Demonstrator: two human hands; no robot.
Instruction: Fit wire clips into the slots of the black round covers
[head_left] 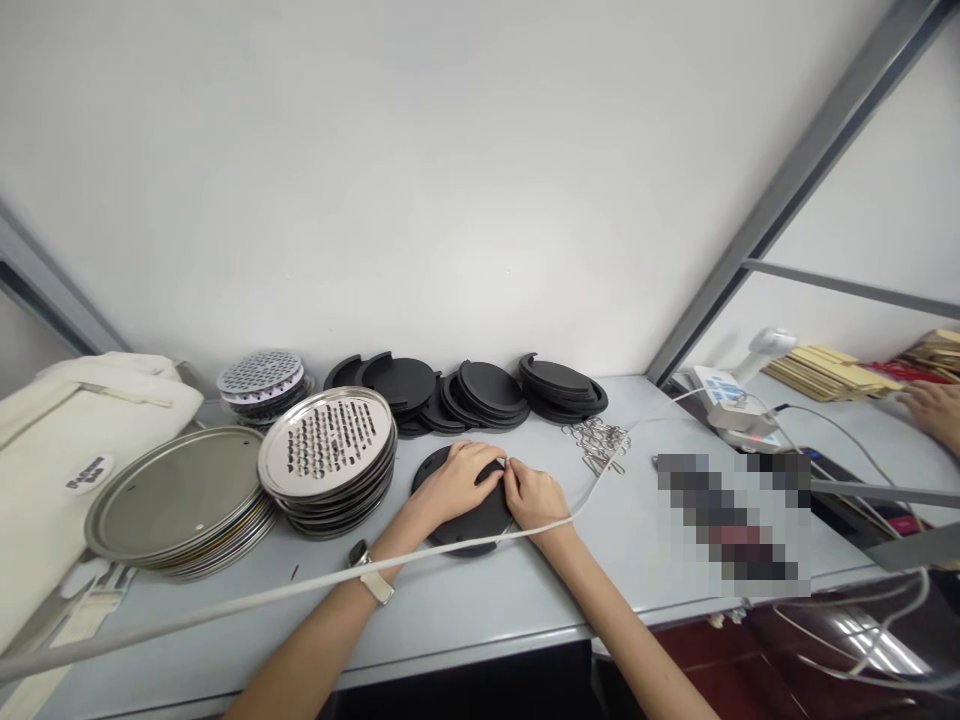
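A round black disc (472, 522) lies on the table in front of me. My left hand (465, 480) rests over its upper part, with the fingers bent toward its right edge. At that edge my right hand (532, 495) is closed, thumb and fingertips pinched near the left fingertips. Whatever is between the fingertips is too small to make out. Just to the right lies a pile of metal clips and rings (600, 440). Behind the hands stand stacks of black round discs (491, 388).
Left are stacked perforated metal discs (330, 445), large olive lids (180, 495), a patterned stack (260, 373) and a white bag (45, 480). A white cable (300, 590) crosses over my forearms. Another person's hand (934, 410) is at far right, past a metal frame.
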